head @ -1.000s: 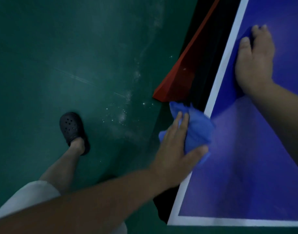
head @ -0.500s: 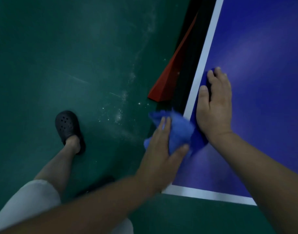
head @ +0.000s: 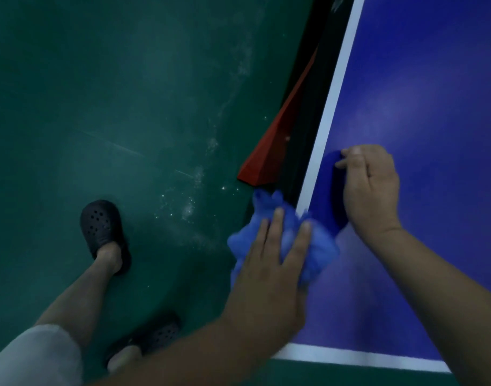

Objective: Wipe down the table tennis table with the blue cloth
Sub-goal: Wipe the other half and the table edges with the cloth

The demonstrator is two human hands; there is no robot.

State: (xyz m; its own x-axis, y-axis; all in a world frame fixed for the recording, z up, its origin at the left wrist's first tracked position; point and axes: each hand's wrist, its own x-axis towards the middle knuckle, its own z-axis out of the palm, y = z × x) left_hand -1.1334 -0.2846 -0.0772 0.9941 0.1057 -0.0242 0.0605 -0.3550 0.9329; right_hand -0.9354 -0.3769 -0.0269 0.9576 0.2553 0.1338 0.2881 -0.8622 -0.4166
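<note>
— How is the blue cloth [head: 283, 240] held?

— It is bunched under the left hand [head: 269, 268]. The fingers are laid nearly straight over the wad, the thumb is set against its right side, and fabric is gathered between them. The cloth is pressed onto the left edge of the table tennis table [head: 433, 107], near the close corner, and partly overhangs toward the floor [head: 99, 79].

— And the right hand [head: 372, 190]?

— It is rested on the blue top just beside the cloth, with the fingers curled under. Nothing is seen in it.

— What can be counted?

— One cloth, two hands, two white lines [head: 330, 112] bordering the top, two black clogs [head: 103, 227], and one red wedge [head: 266, 162] below the table's side.

— Textures?

— The cloth is seen as soft and crumpled, the top as smooth and matte. The clogs are perforated, and the green floor is scuffed with pale specks.
</note>
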